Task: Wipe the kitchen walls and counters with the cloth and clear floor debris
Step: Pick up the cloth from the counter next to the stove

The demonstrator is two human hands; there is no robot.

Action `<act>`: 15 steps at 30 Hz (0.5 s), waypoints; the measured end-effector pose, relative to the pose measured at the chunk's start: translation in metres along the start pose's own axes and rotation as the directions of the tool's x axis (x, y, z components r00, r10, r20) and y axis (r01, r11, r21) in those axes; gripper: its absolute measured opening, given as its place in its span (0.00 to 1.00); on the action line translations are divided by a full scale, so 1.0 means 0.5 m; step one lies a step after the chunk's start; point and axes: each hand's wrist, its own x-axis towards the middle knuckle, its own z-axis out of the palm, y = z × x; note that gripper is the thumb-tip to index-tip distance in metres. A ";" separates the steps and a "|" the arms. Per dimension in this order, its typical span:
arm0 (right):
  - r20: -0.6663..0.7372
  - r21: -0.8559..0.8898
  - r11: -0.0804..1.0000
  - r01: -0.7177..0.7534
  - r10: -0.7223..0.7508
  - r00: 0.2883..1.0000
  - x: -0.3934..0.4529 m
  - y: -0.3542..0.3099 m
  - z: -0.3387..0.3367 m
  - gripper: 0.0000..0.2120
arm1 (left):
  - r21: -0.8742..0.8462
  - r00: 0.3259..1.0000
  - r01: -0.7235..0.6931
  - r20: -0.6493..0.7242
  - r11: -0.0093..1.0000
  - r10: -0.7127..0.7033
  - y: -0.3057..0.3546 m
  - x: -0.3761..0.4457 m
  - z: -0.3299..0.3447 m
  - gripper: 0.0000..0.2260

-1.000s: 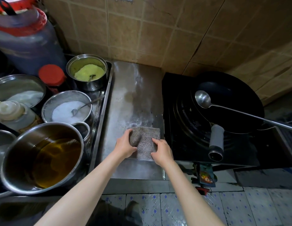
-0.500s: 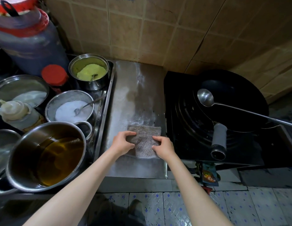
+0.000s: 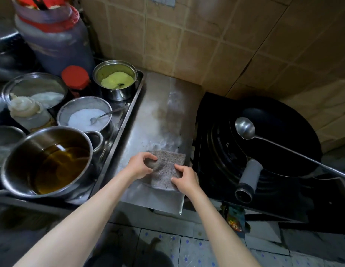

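Fingers [image 3: 150,157] of my left hand [image 3: 138,166] are curling round the near-left part of the grey cloth [image 3: 165,170], bunching it under the fingertips, while my right hand [image 3: 185,180] is pinching the cloth's near-right edge between thumb and bent fingers. Both hands are gripping it, not pressing it flat. The cloth is lying on the stainless steel surface [image 3: 160,116], close to its front edge.

Beyond the fingers I am seeing a pale, streaky film on the steel, so I judge this strip is not yet done. To wipe it well, I am planning to flatten the cloth, lean weight through the palms, and push away in straight overlapping passes toward the tiled wall [image 3: 187,45].

Left of the fingers, the tray rim [image 3: 129,116] is standing close, with the pot of oil [image 3: 52,160] and the bowl of white powder [image 3: 86,118] just past it; a wide sweep could jolt them. Right of the fingers, the black stove [image 3: 216,151] is sitting just beside the cloth, its wok [image 3: 279,135] holding a ladle [image 3: 244,130], so I am keeping my strokes narrow.
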 end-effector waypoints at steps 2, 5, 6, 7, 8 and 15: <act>0.014 -0.030 0.999 0.042 -0.041 0.999 0.007 0.004 -0.014 0.30 | -0.050 0.998 0.005 -0.055 0.999 -0.008 -0.001 -0.010 0.009 0.20; 0.051 -0.068 0.991 0.111 -0.107 0.993 0.016 0.005 -0.032 0.30 | -0.075 0.992 0.014 -0.125 0.997 -0.023 -0.003 -0.030 0.023 0.20; 0.067 -0.088 0.986 0.138 -0.133 0.989 0.016 0.007 -0.035 0.30 | -0.083 0.988 0.019 -0.153 0.996 -0.031 -0.004 -0.038 0.028 0.20; 0.082 -0.104 0.980 0.169 -0.161 0.984 0.017 0.008 -0.036 0.30 | -0.090 0.983 0.021 -0.182 0.996 -0.037 -0.006 -0.046 0.034 0.20; 0.095 -0.115 0.974 0.193 -0.182 0.979 0.015 0.010 -0.038 0.30 | -0.096 0.977 0.023 -0.209 0.995 -0.043 -0.007 -0.054 0.039 0.20; 0.147 -0.158 0.943 0.294 -0.272 0.951 0.002 0.015 -0.056 0.31 | -0.189 0.942 0.080 -0.306 0.979 -0.136 -0.014 -0.112 0.064 0.20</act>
